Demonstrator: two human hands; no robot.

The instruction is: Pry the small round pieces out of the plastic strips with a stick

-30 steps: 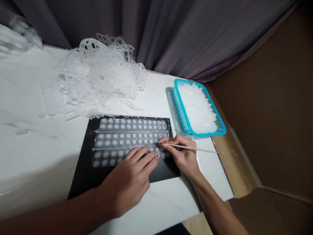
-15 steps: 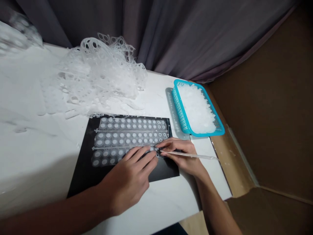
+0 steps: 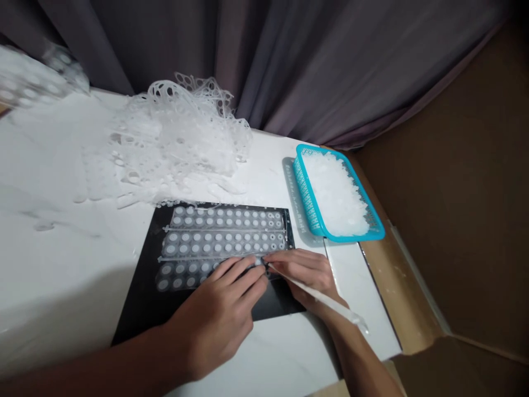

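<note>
A black mat [image 3: 140, 298] lies on the white table, and on it rests a translucent sheet [image 3: 215, 234] with rows of round pale discs. My left hand [image 3: 231, 298] lies over the lower right part of the sheet, palm down with fingers spread. Close beside its fingertips, my right hand [image 3: 308, 273] pinches a thin white strip [image 3: 330, 300], which trails over the wrist toward the lower right. The strip's tip and the spot between the two hands are partly hidden by fingers.
Behind the mat is a tangled heap of clear perforated plastic [image 3: 177, 132]. A blue basket [image 3: 308, 193] of small white pieces stands at the right, near brown cardboard [image 3: 454, 220]. A dark curtain [image 3: 185, 38] hangs behind the table [image 3: 45, 165].
The free end of the white strip has swung downward toward my right forearm. The whole view has shifted slightly, while both hands keep their places at the sheet.
</note>
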